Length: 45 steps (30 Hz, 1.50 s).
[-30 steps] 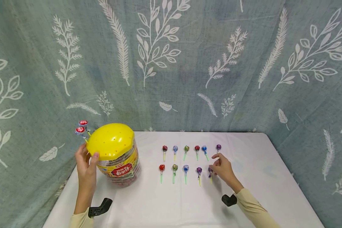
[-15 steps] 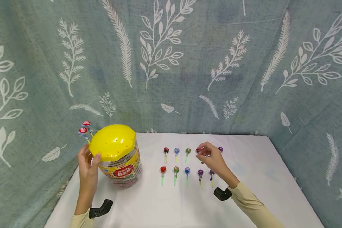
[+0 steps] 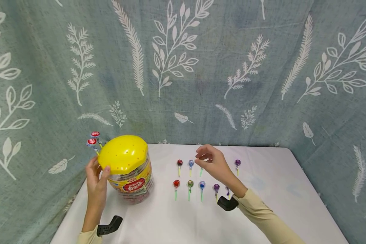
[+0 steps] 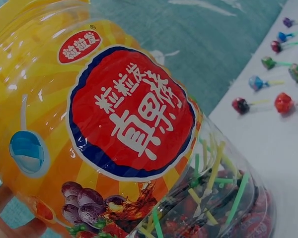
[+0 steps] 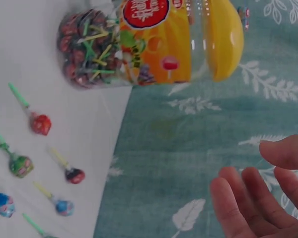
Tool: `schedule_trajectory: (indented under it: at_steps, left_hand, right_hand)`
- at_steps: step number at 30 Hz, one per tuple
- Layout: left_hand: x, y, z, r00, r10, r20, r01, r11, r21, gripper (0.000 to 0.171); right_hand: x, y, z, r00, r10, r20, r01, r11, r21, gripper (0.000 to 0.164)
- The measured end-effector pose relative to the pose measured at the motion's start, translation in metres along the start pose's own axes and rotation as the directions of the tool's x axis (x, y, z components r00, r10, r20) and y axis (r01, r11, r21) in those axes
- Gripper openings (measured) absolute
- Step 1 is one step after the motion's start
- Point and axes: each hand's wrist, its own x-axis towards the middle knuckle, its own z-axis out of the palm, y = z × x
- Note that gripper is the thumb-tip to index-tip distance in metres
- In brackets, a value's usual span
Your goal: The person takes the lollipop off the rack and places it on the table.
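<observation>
My left hand [image 3: 96, 184] grips the yellow lid [image 3: 123, 154] of a clear plastic candy jar [image 3: 135, 184], thumb on the near side, fingers mostly hidden behind. Lollipops with green and yellow sticks [image 4: 216, 193] fill the jar's bottom in the left wrist view. Two lollipops [image 3: 92, 141] with red-and-white wrappers stick out of the lid's left side. My right hand [image 3: 215, 164] hovers over the back row of lollipops, hiding some. In the right wrist view, nothing sits between the right hand's thumb and loosely bent fingers [image 5: 221, 203].
Several wrapped lollipops lie in two rows on the white table [image 3: 170, 220], among them a red one [image 3: 176, 183], a blue one [image 3: 202, 184] and a purple one [image 3: 238, 162] at the right end. A grey-green leaf-print curtain [image 3: 201, 118] hangs behind the table.
My right hand has moved left and away from me, from the right end of the rows to above the back row's middle. My left hand stays on the jar. The head view has shifted slightly.
</observation>
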Motion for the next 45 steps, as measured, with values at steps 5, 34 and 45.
schedule_trajectory:
  at_steps: [5, 34, 45]
  left_hand:
    - [0.000, 0.001, -0.001, 1.000, 0.008, 0.009, -0.008, 1.000, 0.010, 0.058]
    - [-0.001, -0.001, -0.006, 1.000, 0.021, 0.016, -0.021, 0.999, 0.023, 0.059]
    - [-0.001, 0.000, -0.005, 0.999, 0.023, 0.028, -0.024, 0.999, 0.035, 0.059]
  right_hand:
    - [0.012, 0.006, 0.009, 1.000, -0.022, 0.003, 0.022, 0.999, 0.034, 0.022]
    - [0.060, -0.045, 0.056, 0.968, -0.249, 0.039, 0.245, 0.965, 0.096, 0.023]
    - [0.085, -0.049, 0.079, 0.960, -0.269, 0.072, 0.264, 0.962, 0.070, 0.028]
